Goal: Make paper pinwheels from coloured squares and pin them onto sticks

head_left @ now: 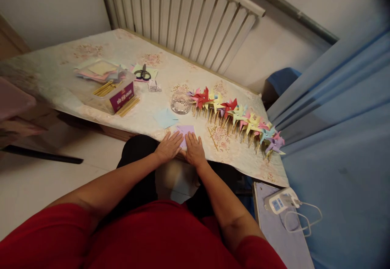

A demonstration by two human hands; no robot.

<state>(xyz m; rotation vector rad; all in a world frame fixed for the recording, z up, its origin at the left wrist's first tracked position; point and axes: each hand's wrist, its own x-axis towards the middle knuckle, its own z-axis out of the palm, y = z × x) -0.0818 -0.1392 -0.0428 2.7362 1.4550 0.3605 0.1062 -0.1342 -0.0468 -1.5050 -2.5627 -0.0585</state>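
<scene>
My left hand (168,147) and my right hand (194,150) lie flat side by side, fingers stretched out, pressing on a lilac paper square (185,131) at the near edge of the table (61,78). A light blue paper square (165,118) lies just beyond the left hand. A single wooden stick (212,139) rests to the right of my right hand. A row of several finished paper pinwheels (236,116) on sticks runs from the table's middle to its right corner.
A clear dish (180,103) of small beads sits behind the paper. A plastic box (111,91) with sticks and coloured sheets stands at the left, scissors (142,74) and small white boxes (154,85) behind it. A radiator (183,17) backs the table. A blue curtain (341,139) hangs at the right.
</scene>
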